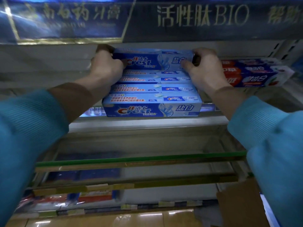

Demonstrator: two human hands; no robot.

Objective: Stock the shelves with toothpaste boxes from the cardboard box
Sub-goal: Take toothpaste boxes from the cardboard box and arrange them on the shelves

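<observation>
A blue Crest toothpaste box sits on top of several like boxes at the back of the upper shelf. My left hand grips its left end, and my right hand grips its right end. In front of it, several more blue Crest boxes lie in a row running to the shelf's front edge. A flap of the cardboard box shows at the lower right.
Red and blue toothpaste boxes are stacked to the right on the same shelf. A dark blue banner hangs above. Lower shelves with green and brown front strips hold more packs.
</observation>
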